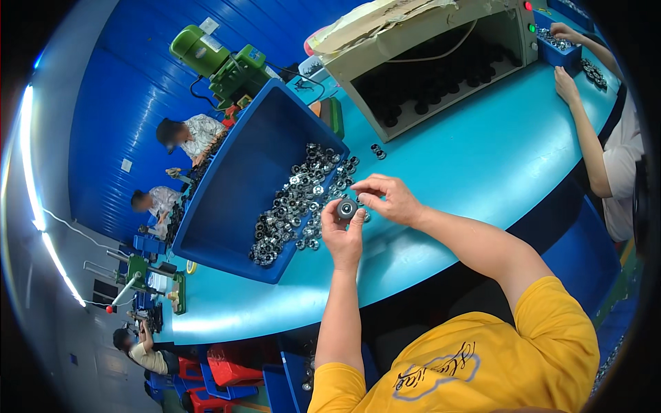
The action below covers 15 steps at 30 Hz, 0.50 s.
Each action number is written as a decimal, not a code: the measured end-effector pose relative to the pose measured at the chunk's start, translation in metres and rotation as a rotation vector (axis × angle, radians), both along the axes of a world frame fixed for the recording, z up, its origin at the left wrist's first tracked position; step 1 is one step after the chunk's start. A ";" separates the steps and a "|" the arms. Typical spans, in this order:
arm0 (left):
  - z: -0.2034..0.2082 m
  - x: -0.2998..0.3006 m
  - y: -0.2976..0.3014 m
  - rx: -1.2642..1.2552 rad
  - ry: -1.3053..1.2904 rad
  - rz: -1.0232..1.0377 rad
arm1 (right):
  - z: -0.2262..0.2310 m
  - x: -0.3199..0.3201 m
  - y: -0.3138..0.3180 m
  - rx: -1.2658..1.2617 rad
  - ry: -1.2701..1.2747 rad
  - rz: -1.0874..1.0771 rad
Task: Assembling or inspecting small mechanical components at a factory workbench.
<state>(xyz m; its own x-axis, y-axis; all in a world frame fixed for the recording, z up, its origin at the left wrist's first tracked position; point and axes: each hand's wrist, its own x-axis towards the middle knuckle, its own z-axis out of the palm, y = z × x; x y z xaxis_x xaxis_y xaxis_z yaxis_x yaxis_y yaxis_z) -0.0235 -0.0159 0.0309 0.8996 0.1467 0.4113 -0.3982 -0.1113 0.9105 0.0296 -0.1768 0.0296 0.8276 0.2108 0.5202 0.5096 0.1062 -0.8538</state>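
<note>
Head view: we log one dark round part (348, 209) just right of the blue bin (213, 206), pinched between the thumb and fingers of the left hand (341, 230); matt dark rim, paler ring inside it, small dark centre, its round face turned up toward us. Right hand (390, 199) sits just beside it, farther from the blue bin, fingers half curled, thumb and forefinger close together; we cannot tell whether anything is pinched there.

Counts: one part in the left hand; two loose parts (378, 151) on the turquoise table (441, 186), right of the blue bin; a pile of silver-and-black parts (296, 199) inside the blue bin and spilling past its right edge, too heaped for us to number; one pale metal box (375, 110) right of the blue bin, dark round pieces within, a red and a green lamp on its side; one green motor (200, 51) beyond the blue bin; four other people, three to the left of the blue bin, one far to its right.

Markings: dark looping script inside a bluish outline on the yellow shirt (441, 365), right of and nearer than the blue bin; a pale label on the green motor, too small for us to read.
</note>
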 end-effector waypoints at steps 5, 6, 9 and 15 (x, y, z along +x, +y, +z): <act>0.009 -0.019 0.009 0.144 -0.091 0.162 | 0.002 -0.006 0.001 0.013 -0.022 0.043; 0.008 -0.025 0.013 0.158 -0.103 0.194 | 0.003 -0.008 0.003 -0.012 -0.051 0.031; 0.012 -0.043 0.014 0.169 -0.122 0.259 | 0.003 -0.003 0.000 -0.080 -0.130 -0.030; 0.004 -0.119 0.061 0.264 -0.030 0.345 | -0.004 0.010 -0.011 0.030 0.008 -0.170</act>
